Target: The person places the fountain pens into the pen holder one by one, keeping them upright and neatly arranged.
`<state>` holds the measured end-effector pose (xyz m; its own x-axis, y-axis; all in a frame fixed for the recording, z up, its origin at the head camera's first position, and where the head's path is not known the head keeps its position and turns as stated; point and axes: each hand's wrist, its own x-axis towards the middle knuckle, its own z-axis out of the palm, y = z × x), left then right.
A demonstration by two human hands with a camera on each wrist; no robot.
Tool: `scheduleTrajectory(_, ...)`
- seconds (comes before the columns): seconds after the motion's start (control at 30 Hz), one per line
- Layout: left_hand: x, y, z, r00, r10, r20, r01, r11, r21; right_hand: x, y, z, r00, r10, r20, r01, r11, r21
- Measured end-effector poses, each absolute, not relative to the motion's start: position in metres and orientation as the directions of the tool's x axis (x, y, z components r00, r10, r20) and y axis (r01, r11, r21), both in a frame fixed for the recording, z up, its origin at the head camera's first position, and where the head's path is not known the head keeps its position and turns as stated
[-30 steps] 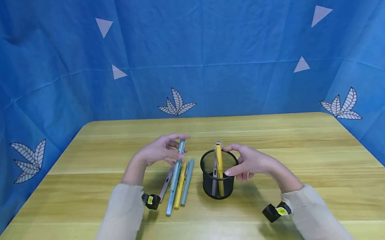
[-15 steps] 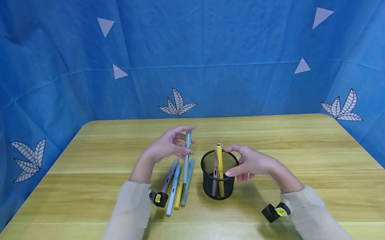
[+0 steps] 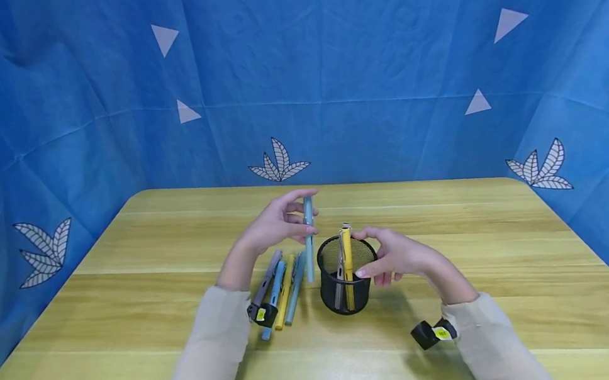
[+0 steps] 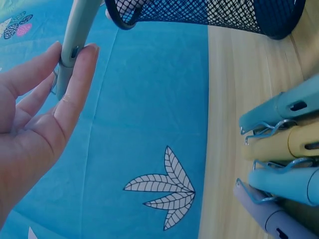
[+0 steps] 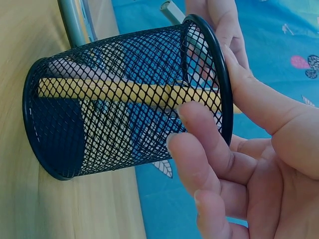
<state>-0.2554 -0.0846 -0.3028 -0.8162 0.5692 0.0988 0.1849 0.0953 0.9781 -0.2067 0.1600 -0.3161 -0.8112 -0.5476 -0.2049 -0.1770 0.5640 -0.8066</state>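
Teal pen (image 3: 311,259) pinched nr top by L hand (image 3: 277,222), held near-upright above worktop (image 3: 122,288), just beside mesh cup (image 3: 361,294); cup rim gripped by R hand (image 3: 398,254). 4 other pens (image 3: 285,294) laid nearby. Held pen prob. light, stiff, slick; best pinched nr upper end.

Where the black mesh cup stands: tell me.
In the head view, the black mesh cup stands just right of centre, four loose pens to its left, the right hand at its rim.
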Motion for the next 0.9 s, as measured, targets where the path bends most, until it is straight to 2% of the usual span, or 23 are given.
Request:
scheduleTrajectory(0.4,-0.255,-0.077,-0.3,-0.853,0.507,0.125,0.184,0.068,0.981,-0.207,0.16,-0.316,-0.81,-0.554,-0.191,-0.19,0.558,-0.808)
scheduleTrajectory(0.9,-0.257,-0.073,-0.296,-0.858,0.471,0.207,0.229,-0.011,0.973,-0.207,0.161,-0.318,-0.808,-0.555,-0.2,-0.182,0.557,-0.81)
